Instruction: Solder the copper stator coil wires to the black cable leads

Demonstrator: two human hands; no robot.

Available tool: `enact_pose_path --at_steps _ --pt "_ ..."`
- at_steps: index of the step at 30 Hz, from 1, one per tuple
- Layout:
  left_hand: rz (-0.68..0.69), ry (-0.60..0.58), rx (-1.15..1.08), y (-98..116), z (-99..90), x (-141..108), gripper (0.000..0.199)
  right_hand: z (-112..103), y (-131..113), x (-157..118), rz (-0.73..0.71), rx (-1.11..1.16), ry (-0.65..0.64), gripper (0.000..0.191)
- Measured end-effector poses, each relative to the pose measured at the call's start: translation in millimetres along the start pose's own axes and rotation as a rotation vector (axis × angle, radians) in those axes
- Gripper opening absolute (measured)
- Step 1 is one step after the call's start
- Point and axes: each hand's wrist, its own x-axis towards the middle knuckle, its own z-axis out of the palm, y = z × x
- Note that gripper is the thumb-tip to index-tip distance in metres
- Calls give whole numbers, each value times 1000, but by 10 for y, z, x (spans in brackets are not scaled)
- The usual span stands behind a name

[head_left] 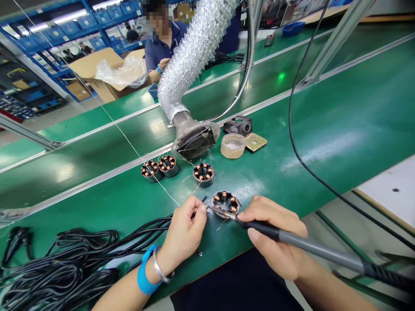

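My left hand (pixel 188 224) pinches the end of a black cable (pixel 155 226) just left of a motor stator (pixel 226 203) with copper coils. A thin silvery solder wire (pixel 162 188) comes down from the upper left and runs into the same fingers. In my right hand (pixel 279 235) is a soldering iron (pixel 301 239), gripped like a pen. Its tip points left across the near rim of the stator, meeting the leads by my left fingertips. Whether tip and lead touch is too small to tell. Another stator (pixel 203 174) stands just behind.
Two more stators (pixel 167 166) stand to the left. A fume extractor (pixel 196 140) hangs from a silver duct (pixel 194 52). Behind are a round tub (pixel 232 146) and a soldering iron holder (pixel 238 125). Coiled black cables (pixel 65 268) cover the front left. A co-worker (pixel 165 41) sits opposite.
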Motion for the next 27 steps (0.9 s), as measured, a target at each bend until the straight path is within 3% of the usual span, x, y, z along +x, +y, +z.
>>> enact_pose_path --at_steps 5,14,27 --pt "2 2 4 13 -7 9 28 42 -54 20 -116 -39 13 23" --pt "1 4 7 28 -8 -5 28 3 -75 57 -106 -28 84 27" --pt "-6 4 3 27 -11 -8 28 18 -52 46 -55 -22 59 22"
